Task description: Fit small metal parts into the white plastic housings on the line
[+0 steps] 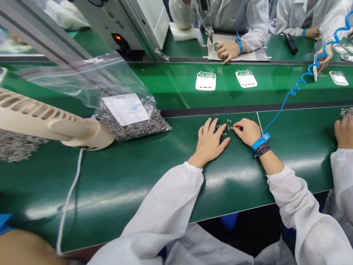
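A bag (119,79) holds small parts (135,130); left hand (209,142) spread by loose pieces (228,127), right hand (248,130) bunched, hold unclear.

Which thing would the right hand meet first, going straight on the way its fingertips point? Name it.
The small loose parts on the green surface, just ahead of the right hand; beyond them, probably the left hand, though depth is unclear.

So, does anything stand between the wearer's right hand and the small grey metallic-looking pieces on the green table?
Nothing visible does: the right hand has its fingertips at the edge of the grey pieces. The left hand, fingers spread, partly covers the group from the opposite side; the blue coiled cord leads away from it.
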Tool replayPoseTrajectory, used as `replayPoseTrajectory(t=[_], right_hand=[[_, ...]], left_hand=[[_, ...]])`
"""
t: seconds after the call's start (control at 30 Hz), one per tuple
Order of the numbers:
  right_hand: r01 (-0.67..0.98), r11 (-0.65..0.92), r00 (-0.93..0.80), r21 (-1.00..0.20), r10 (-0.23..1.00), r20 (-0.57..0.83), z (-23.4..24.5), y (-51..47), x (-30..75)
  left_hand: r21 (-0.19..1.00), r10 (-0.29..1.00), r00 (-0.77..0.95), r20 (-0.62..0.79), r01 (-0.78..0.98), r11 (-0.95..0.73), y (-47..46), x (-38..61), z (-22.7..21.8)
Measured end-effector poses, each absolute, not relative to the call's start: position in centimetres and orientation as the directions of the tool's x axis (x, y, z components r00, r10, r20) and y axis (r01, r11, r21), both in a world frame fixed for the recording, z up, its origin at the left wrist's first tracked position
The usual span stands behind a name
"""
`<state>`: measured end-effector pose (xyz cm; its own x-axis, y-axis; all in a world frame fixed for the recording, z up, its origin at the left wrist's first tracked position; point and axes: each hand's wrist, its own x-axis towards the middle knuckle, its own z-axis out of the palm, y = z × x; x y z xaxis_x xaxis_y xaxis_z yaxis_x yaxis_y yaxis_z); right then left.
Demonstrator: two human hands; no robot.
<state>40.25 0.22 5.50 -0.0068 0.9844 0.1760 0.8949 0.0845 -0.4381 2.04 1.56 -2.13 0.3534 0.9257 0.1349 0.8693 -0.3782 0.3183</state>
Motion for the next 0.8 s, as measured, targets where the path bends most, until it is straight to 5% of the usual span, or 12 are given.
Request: replayPoseTrajectory(t=[0.2, 0.8], right_hand=[[0.894, 0.217, -0.202, -0.392, 0.976, 0.078, 0.1, 4.1, 20.1], [0.882, 0.228, -0.222, -0.412, 0.973, 0.064, -0.5, 4.5, 21.1]], left_hand=[[0.304, 0.92, 0.373, 0.119, 0.869, -0.391, 1.5, 2.1, -1.9], [0.311, 0.914, 0.384, 0.129, 0.86, -0.405, 1.6, 1.9, -2.0]])
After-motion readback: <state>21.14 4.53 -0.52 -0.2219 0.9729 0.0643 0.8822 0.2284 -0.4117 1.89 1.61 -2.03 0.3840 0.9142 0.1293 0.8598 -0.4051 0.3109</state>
